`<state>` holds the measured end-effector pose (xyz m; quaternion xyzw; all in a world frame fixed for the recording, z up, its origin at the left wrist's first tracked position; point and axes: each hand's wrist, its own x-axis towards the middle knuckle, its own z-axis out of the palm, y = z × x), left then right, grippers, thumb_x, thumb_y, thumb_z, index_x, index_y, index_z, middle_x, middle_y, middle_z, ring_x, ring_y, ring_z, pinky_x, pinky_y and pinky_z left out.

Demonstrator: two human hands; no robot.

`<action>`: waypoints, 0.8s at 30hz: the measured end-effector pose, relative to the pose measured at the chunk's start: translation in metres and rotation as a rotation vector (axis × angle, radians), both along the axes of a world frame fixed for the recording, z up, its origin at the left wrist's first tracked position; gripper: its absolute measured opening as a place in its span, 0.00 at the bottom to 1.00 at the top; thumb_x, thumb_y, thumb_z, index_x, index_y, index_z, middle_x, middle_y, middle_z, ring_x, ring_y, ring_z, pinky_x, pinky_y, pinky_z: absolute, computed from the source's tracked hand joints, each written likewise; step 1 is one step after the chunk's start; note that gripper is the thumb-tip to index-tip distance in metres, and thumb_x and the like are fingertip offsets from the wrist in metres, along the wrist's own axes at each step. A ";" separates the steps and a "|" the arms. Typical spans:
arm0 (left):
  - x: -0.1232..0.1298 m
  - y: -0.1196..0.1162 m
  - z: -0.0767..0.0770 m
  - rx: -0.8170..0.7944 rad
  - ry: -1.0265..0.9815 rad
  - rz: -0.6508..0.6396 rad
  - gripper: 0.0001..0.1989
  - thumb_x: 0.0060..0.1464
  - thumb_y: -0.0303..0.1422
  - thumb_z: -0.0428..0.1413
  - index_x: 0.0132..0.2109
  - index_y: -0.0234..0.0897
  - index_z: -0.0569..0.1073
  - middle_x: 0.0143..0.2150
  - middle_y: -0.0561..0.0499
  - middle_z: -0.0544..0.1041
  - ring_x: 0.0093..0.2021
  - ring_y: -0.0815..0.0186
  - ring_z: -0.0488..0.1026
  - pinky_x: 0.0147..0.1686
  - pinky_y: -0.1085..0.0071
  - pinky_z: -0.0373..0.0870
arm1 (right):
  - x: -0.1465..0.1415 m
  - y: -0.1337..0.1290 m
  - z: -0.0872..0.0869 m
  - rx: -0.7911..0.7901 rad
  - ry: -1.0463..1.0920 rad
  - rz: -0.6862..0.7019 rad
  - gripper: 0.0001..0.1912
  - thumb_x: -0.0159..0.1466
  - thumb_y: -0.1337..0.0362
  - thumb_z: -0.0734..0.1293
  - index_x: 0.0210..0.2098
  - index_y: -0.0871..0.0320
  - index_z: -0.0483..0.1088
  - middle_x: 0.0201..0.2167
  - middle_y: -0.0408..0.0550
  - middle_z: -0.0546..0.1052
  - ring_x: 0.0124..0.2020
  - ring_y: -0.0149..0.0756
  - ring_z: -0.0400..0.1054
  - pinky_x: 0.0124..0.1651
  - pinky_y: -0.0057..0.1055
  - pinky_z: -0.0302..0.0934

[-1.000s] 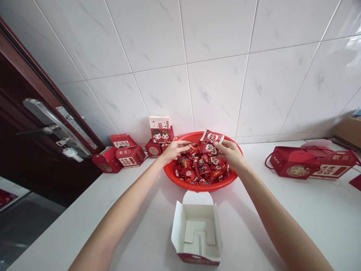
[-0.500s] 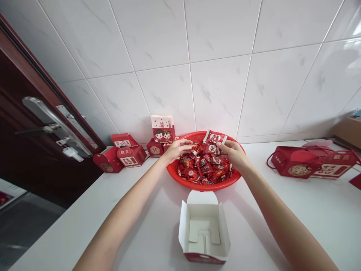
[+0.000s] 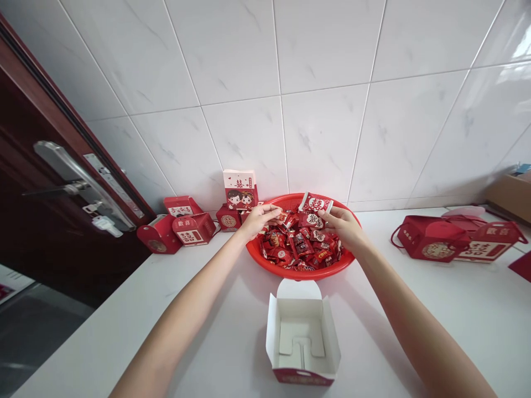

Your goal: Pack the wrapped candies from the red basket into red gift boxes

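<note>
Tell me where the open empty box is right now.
In the head view, the open box sits on the white counter, between the two forearms, on the near side of the red basket of sweets.

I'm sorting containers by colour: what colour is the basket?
Bright red basket, clearest in the head view.

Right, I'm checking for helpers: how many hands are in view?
2: the left hand at the basket's left side, the right hand at its right, holding a packet.
</note>
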<state>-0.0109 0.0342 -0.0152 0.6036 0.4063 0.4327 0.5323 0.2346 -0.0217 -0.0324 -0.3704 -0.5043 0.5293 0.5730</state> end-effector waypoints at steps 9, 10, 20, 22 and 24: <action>0.007 -0.029 0.005 0.046 -0.050 0.006 0.22 0.35 0.48 0.73 0.33 0.36 0.81 0.33 0.50 0.81 0.35 0.65 0.76 0.44 0.67 0.73 | 0.001 -0.001 0.005 0.004 0.071 0.019 0.23 0.49 0.49 0.81 0.37 0.57 0.80 0.36 0.50 0.83 0.33 0.38 0.78 0.32 0.29 0.73; 0.006 -0.037 0.007 0.053 -0.052 -0.004 0.21 0.36 0.47 0.73 0.33 0.36 0.82 0.34 0.49 0.81 0.36 0.65 0.76 0.44 0.66 0.73 | 0.001 -0.003 0.008 0.015 0.069 0.026 0.23 0.48 0.49 0.81 0.35 0.57 0.80 0.35 0.49 0.83 0.32 0.37 0.77 0.32 0.29 0.73; -0.023 -0.157 0.056 0.212 0.235 -0.301 0.06 0.57 0.38 0.63 0.36 0.42 0.83 0.36 0.46 0.83 0.37 0.57 0.80 0.38 0.65 0.76 | 0.026 -0.094 0.093 0.190 -0.435 0.364 0.14 0.58 0.52 0.76 0.30 0.57 0.80 0.24 0.47 0.77 0.25 0.34 0.68 0.29 0.32 0.66; -0.026 -0.176 0.063 0.246 0.330 -0.481 0.06 0.61 0.36 0.61 0.40 0.42 0.83 0.38 0.47 0.84 0.38 0.58 0.81 0.41 0.66 0.76 | 0.022 -0.110 0.102 0.176 -0.574 0.457 0.14 0.61 0.53 0.74 0.29 0.58 0.79 0.23 0.45 0.75 0.24 0.33 0.66 0.27 0.31 0.63; -0.026 -0.190 0.065 0.338 0.416 -0.628 0.06 0.62 0.33 0.60 0.43 0.40 0.82 0.42 0.46 0.84 0.41 0.60 0.81 0.43 0.67 0.76 | 0.013 -0.118 0.104 0.191 -0.698 0.540 0.15 0.64 0.54 0.71 0.28 0.59 0.75 0.23 0.44 0.72 0.24 0.31 0.63 0.27 0.30 0.59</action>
